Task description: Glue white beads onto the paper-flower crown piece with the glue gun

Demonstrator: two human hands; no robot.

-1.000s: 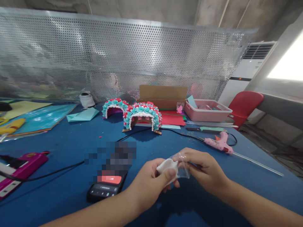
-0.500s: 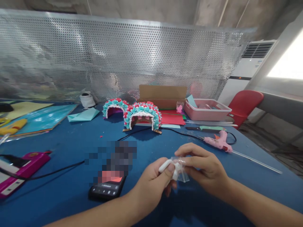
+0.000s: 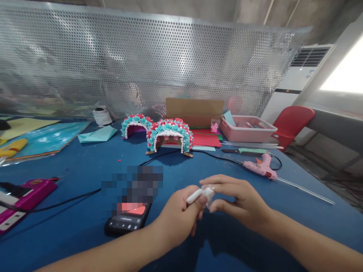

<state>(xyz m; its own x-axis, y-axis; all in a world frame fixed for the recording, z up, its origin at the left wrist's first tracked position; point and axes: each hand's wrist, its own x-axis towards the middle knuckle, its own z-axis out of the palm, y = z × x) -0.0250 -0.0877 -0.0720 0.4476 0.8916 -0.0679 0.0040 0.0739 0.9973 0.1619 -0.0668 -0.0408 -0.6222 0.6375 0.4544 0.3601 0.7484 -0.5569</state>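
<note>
My left hand [image 3: 177, 213] is closed round a smooth white strip [image 3: 194, 196] that looks like soft clay, thumb pressed over it. From its right end sticks out a crumpled transparent plastic wrapper [image 3: 209, 195], with some white in it. The fingers of my right hand [image 3: 241, 196] curve over the wrapper's top and right side, the thumb just below; part of the wrapper is hidden behind them. Both hands are above the blue table [image 3: 176, 177]. Left of them lies a black phone [image 3: 124, 225], its upper part blurred out.
Two arches with teal and red flowers and white beads [image 3: 170, 133] stand at the back. To the right lie a pink glue gun [image 3: 261, 166] with a glue stick, a green-handled knife [image 3: 252, 151] and a pink basket [image 3: 249, 134]. A magenta power strip [image 3: 31, 200] sits left; its black cable crosses the table.
Both hands have shifted slightly left. The right fingers have spread over the wrapper, thumb now apart from them; the wrapper looks more bunched, and its loose lower corner no longer shows.
</note>
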